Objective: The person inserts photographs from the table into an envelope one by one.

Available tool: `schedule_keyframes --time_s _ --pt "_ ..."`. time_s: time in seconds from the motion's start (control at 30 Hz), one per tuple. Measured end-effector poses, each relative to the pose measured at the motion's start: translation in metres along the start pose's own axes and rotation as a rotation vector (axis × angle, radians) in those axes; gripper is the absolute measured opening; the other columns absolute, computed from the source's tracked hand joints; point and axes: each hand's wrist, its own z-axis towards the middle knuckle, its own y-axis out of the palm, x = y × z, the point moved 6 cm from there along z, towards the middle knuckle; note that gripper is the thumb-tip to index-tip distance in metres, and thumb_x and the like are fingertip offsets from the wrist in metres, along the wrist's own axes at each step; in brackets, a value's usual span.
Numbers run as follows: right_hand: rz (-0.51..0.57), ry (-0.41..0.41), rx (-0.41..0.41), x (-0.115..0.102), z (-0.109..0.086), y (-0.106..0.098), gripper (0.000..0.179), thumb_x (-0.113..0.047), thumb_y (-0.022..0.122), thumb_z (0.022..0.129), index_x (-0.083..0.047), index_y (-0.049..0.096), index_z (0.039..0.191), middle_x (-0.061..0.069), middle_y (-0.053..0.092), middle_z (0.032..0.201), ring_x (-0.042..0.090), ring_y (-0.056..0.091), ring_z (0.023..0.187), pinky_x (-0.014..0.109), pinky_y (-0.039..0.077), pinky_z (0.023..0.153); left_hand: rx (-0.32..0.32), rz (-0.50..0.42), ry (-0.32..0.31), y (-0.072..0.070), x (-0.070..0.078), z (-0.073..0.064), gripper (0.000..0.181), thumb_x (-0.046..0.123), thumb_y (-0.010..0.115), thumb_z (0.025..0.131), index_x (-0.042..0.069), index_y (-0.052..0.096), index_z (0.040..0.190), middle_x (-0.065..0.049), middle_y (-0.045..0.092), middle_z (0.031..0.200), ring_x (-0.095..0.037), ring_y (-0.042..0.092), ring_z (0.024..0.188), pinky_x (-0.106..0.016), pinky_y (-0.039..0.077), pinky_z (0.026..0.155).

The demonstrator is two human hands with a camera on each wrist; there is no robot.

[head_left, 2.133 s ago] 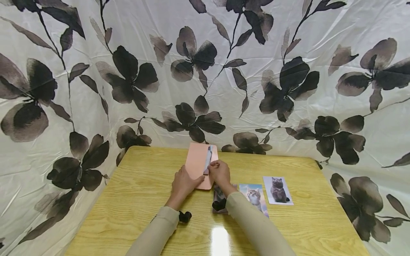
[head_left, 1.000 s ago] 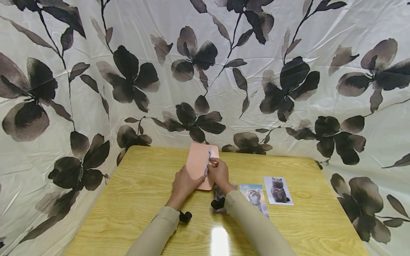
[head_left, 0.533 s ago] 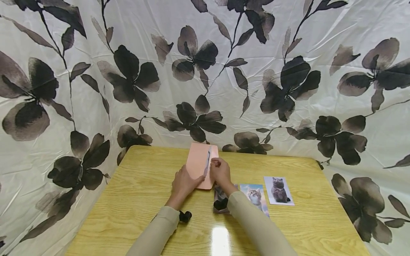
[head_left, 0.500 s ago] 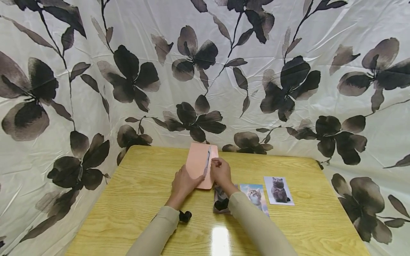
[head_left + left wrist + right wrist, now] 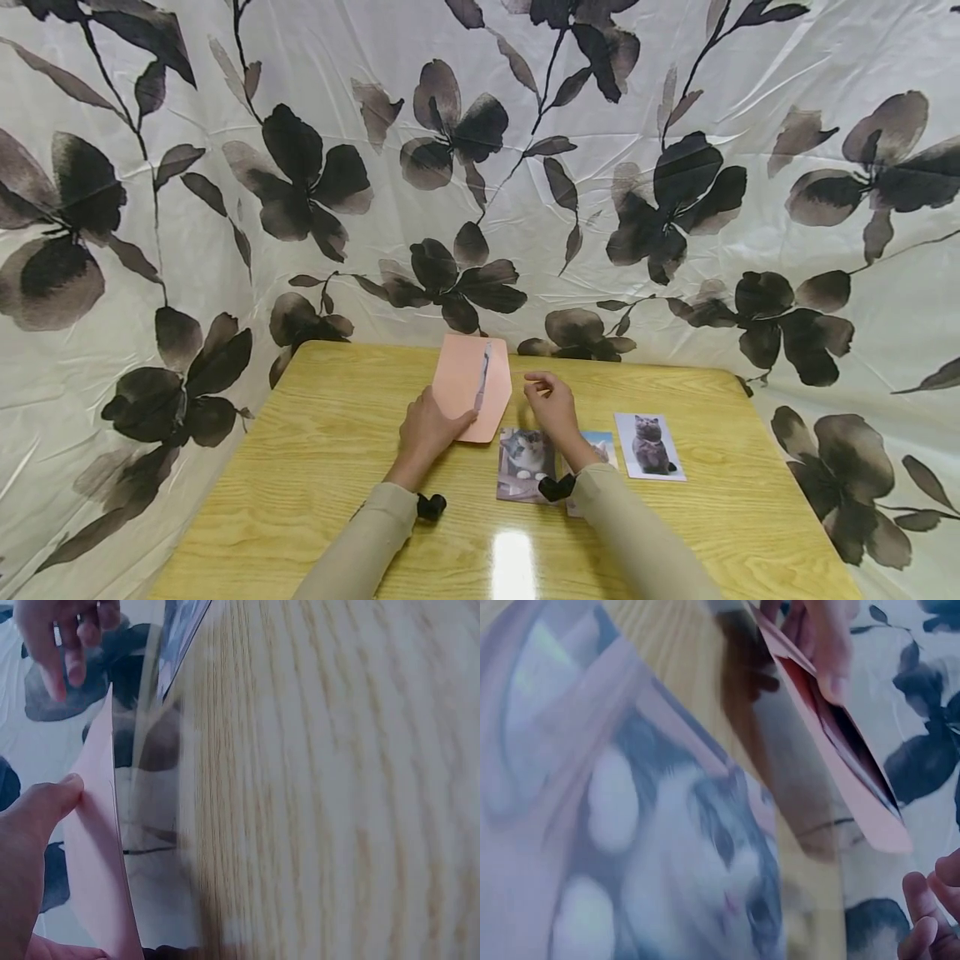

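The pink envelope [image 5: 459, 379] is held by the left hand [image 5: 427, 423] at its lower left edge and is extended forward and to the right of that hand. It is gripped between the thumb, placed on its front face beside the slit, and the fingers, which are placed behind it. In the left wrist view, the envelope is seen tilted up on edge; whether the table is touched by it cannot be told. A printed sheet [image 5: 484, 377] is contained in the envelope and is exposed as a narrow strip along the slit, just ahead of the left thumb. The pocket is shown gaping in the right wrist view.

The right hand [image 5: 551, 407] is positioned to the right of the envelope, apart from it. Its fingers are loosely bent, and nothing is held.

A photo of a grey-and-white cat [image 5: 522, 454] is laid below the right hand, to the left of its wrist. A photo with a blue sky [image 5: 597, 443] is partly covered by the right wrist and sleeve [image 5: 641, 542]. A photo of a dark grey cat [image 5: 651, 447] is laid uncovered, farther to the right of the right hand.

All three photos are supported by the wooden table [image 5: 300, 500]. Beyond both hands, the table is backed by a flower-patterned cloth [image 5: 585, 67].
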Motion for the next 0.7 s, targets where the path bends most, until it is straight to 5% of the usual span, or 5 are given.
schedule_keyframes --time_s 0.13,0.43,0.7 --pt "-0.041 0.003 0.003 0.004 -0.001 -0.018 0.022 -0.014 0.07 0.106 -0.005 0.076 0.125 0.016 0.073 0.112 0.03 0.066 0.097 0.036 0.052 0.08 -0.005 0.006 -0.001 0.003 -0.002 0.002 0.107 0.064 0.087 0.08 -0.004 0.048 0.153 -0.023 0.065 0.135 -0.041 0.062 0.119 -0.058 0.054 0.093" --pt "-0.095 0.021 0.012 0.016 -0.009 -0.051 0.025 -0.018 0.072 0.105 -0.005 0.076 0.126 0.015 0.073 0.107 0.02 0.06 0.078 0.031 0.05 0.067 -0.019 -0.014 0.0 0.004 -0.005 0.003 0.107 0.064 0.087 0.079 -0.003 0.048 0.153 -0.023 0.065 0.135 -0.041 0.062 0.119 -0.058 0.054 0.093" --pt "-0.151 0.058 0.017 0.03 -0.019 -0.084 0.026 -0.016 0.071 0.105 -0.002 0.075 0.127 0.016 0.073 0.11 0.027 0.064 0.09 0.035 0.05 0.073 -0.017 -0.012 0.008 0.003 -0.006 0.002 0.107 0.064 0.087 0.079 -0.003 0.048 0.153 -0.023 0.065 0.135 -0.04 0.062 0.118 -0.058 0.054 0.093"
